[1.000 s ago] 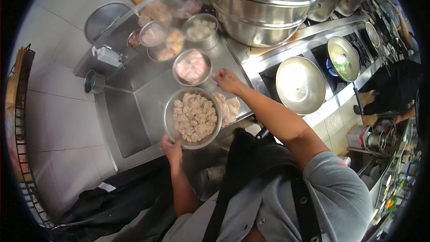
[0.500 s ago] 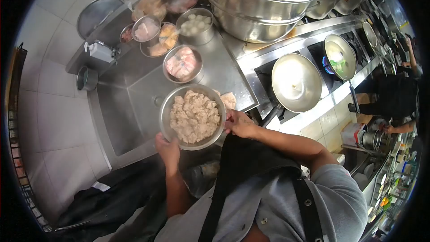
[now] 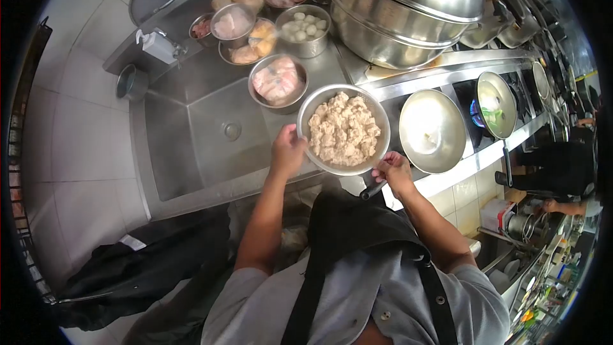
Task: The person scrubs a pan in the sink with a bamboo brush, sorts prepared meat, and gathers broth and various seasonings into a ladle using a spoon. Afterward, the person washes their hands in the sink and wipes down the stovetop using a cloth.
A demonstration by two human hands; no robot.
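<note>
A round steel bowl (image 3: 384,118) heaped with pale, lumpy meat pieces (image 3: 343,131) is held in front of me. My left hand (image 3: 288,151) grips its left rim, fingers closed on the edge. On the lower right rim, my right hand (image 3: 394,172) pinches the bowl, just above the black handle (image 3: 372,190) of a frying pan. That wide pan (image 3: 432,131) sits on the stove, right of the bowl. Behind the bowl, a smaller steel bowl of pink raw meat (image 3: 278,81) stands on the sink's counter.
Several containers of food stand at the back, including a pot of white balls (image 3: 304,28). A large steel steamer (image 3: 402,19) rises behind the stove. A second pan (image 3: 497,105) sits over a blue flame. The sink (image 3: 217,153) lies left; another person (image 3: 555,166) is far right.
Both hands have carried the bowl of meat to the right, from beside the sink to beside the frying pan. The camera view has also shifted.
</note>
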